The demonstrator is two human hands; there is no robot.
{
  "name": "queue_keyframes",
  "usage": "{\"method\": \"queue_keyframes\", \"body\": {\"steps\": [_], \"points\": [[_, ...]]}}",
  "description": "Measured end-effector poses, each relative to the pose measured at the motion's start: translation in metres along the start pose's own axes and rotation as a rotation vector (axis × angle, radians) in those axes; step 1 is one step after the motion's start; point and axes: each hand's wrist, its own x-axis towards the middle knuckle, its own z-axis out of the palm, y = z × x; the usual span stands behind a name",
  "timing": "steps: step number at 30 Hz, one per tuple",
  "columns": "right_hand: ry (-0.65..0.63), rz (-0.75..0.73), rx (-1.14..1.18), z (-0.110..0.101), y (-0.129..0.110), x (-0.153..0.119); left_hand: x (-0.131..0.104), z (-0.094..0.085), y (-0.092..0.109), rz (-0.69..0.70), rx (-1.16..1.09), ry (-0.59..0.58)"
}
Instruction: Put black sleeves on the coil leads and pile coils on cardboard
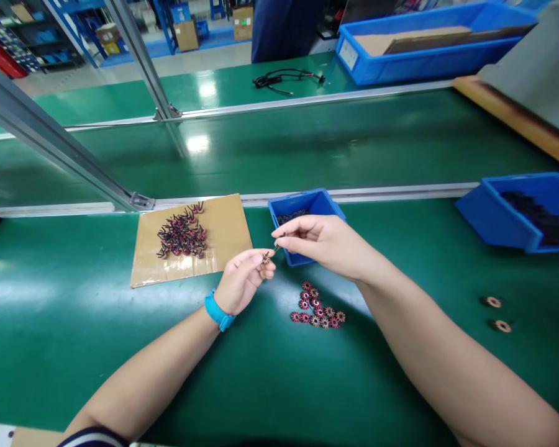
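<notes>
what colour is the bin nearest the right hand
The bin is blue; head view shows it best.

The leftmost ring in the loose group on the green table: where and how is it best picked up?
I'd pinch the leftmost ring by its near and far edges, coming from above-left: it appears to lie flat, and the neighbouring ring crowds its right side.

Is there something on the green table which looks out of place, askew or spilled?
Two rings lie alone at the right, far from the cluster in front of the middle bin, so they look separated. The cardboard sits askew to the rail. I see nothing clearly spilled or damaged.
</notes>
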Motion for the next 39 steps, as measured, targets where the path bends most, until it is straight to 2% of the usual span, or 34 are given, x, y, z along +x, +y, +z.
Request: {"method": "queue_keyframes", "body": {"steps": [10, 22, 28, 34, 39], "points": [[0.039, -0.002, 0.052, -0.0005, -0.0033, -0.0015, 0.0003, -0.0015, 0.0002, 0.009, 0.005, 0.007], [0.002, 0.011, 0.041, 0.0005, 0.0002, 0.0004, -0.0001, 0.0000, -0.0003, 0.010, -0.006, 0.006], [-0.029, -0.026, -0.015, 0.0004, -0.0005, -0.0021, 0.0002, 0.0013, 0.0004, 0.031, -0.029, 0.005], [-0.036, -0.145, -0.064, -0.0004, -0.0014, -0.0051, -0.0004, 0.0011, -0.0005, 0.036, -0.013, 0.011], [-0.031, -0.120, -0.098, -0.0004, -0.0052, -0.0082, 0.0002, -0.0007, -0.0007, 0.036, -0.011, 0.000]]}}
